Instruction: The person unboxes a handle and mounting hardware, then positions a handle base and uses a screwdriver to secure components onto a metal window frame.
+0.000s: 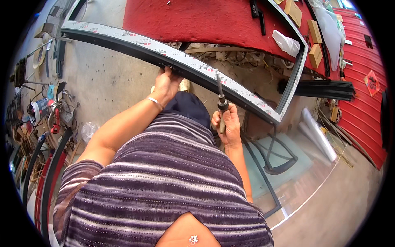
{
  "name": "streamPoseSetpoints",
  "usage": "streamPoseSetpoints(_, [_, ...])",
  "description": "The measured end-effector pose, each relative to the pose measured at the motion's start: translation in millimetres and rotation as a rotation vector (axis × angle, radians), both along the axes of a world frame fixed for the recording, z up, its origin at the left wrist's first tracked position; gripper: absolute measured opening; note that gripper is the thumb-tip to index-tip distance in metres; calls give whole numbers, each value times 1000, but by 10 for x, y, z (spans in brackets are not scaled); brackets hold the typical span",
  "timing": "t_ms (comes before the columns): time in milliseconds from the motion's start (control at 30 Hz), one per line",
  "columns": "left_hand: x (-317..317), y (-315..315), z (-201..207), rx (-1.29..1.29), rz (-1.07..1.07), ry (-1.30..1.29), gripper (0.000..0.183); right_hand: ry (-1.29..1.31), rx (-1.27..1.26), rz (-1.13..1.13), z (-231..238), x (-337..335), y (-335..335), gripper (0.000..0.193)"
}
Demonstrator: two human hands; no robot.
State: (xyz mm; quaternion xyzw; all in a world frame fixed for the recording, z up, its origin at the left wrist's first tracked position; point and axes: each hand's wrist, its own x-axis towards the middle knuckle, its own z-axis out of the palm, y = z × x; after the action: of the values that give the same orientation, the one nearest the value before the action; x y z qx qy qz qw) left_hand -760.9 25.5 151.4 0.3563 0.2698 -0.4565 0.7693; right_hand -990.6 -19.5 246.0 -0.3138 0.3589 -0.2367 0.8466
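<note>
A large window frame (135,40), black on its near side and covered on top with white printed film, slants across the red-covered bench and overhangs its near edge. My left hand (165,85) is closed at the black near side of the frame, fingertips partly hidden against it. My right hand (231,123) grips a screwdriver (222,103) by its olive handle, below a dark collar. Its metal shaft points up and away, and the pale tip appears over the film-covered bar; whether it touches cannot be told.
On the red bench (164,20) lie a crumpled white bag (286,43) and cardboard boxes (314,31). Dark profiles (325,89) jut out at the right. A glass sheet (294,154) and a plastic-wrapped roll (319,135) lie low on the right. Tools and a white bucket (40,110) clutter the left.
</note>
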Motion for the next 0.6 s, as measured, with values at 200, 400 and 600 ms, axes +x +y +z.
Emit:
streamPoseSetpoints(200, [-4,26,-63,-23,-7,2,30,350,-216,42,-245,-73,-22,26])
streamPoseSetpoints(400, [-34,20,-123,-66,6,-29,31,627,-538,35,-274,-11,-36,24])
streamPoseSetpoints(600, [-36,16,-79,-32,12,-18,31,828,-804,93,-261,100,-57,25])
